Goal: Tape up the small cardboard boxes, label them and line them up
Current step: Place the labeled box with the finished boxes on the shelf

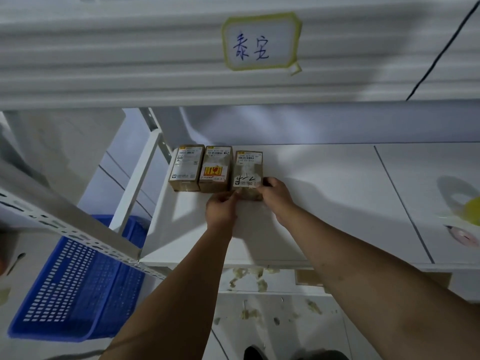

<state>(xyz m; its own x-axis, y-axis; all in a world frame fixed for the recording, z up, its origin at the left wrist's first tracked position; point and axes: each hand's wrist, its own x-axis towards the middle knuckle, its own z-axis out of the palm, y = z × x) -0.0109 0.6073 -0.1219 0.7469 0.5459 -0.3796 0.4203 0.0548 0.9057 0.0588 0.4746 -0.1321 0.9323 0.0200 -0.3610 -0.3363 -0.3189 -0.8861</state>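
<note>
Three small cardboard boxes lie side by side on the white shelf board (324,198), near its left end. The left box (186,167) and the middle box (216,168) carry printed labels. The right box (248,167) has a white label with black handwriting at its near end. My left hand (220,207) grips that box's near left corner. My right hand (275,194) holds its near right side, thumb by the label. Both hands touch this box only.
A blue perforated plastic basket (78,284) sits on the floor at lower left behind a slotted metal shelf post (70,227). Tape rolls (465,211) lie at the shelf's right edge. A handwritten sign (261,41) hangs on the shelf above. Scraps litter the floor.
</note>
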